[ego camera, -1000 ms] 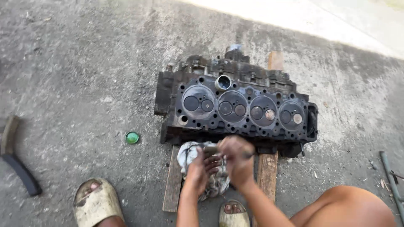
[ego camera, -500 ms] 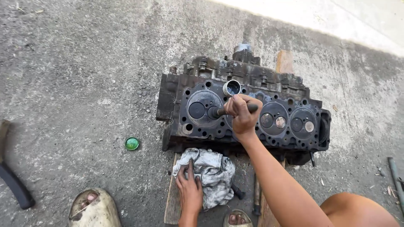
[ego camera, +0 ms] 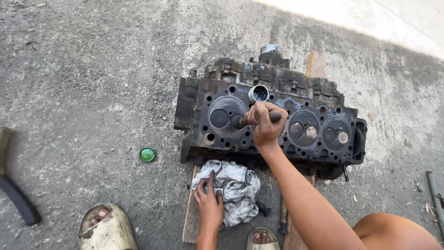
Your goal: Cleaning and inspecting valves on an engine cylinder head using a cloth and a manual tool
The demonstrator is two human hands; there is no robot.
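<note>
Fingers of right hand clamped on dark valve tool at first chamber of rusty cylinder head; left hand flat, fingers apart, on grey rag; other three chambers likely untouched

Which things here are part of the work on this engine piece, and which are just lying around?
In use:
cylinder head
dark stick tool gripped by right hand
small round tin on the head
grey rag under left hand
wooden planks underneath

Lying about:
green cap
black curved strip
metal rod
</note>
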